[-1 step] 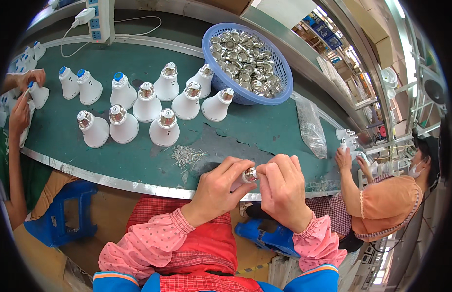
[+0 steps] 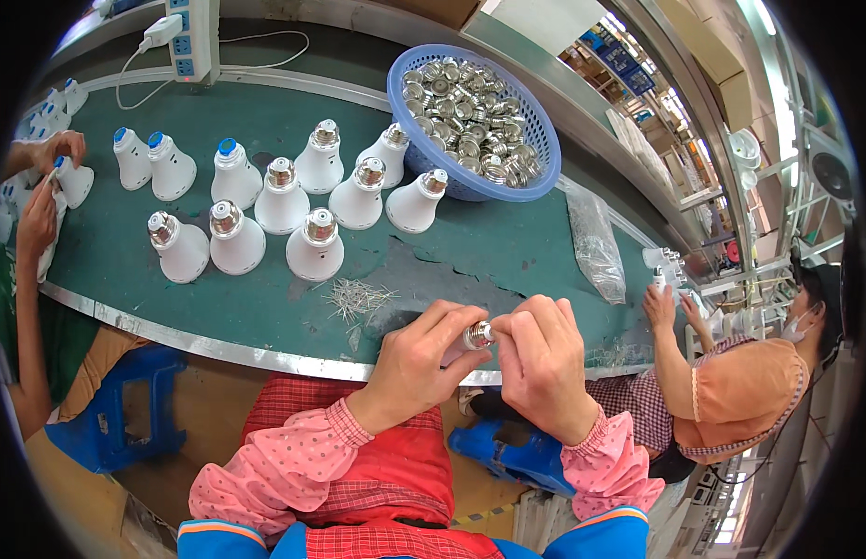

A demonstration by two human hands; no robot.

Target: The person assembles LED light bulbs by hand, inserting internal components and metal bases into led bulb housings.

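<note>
My left hand (image 2: 412, 361) is closed around a light bulb (image 2: 477, 335) above the table's front edge. Most of its white body is hidden by the fingers; the silver screw cap points right. At the cap's tip, my right hand (image 2: 545, 361) makes a pinch with thumb and forefinger. Whatever sits in that pinch is too small or hidden to make out. Just beyond my left hand lies a loose pile of thin metal pins (image 2: 360, 298). Several white bulbs with silver caps, one of them a front bulb (image 2: 314, 252), stand cap-up farther back.
A blue plastic basket (image 2: 552, 158) full of metal screw caps stands at the back. Left of the capped bulbs are blue-topped bulbs (image 2: 235, 177). A clear plastic bag (image 2: 596, 247) lies at right. Co-workers' hands handle bulbs at both sides. A power strip (image 2: 192, 42) stands back left.
</note>
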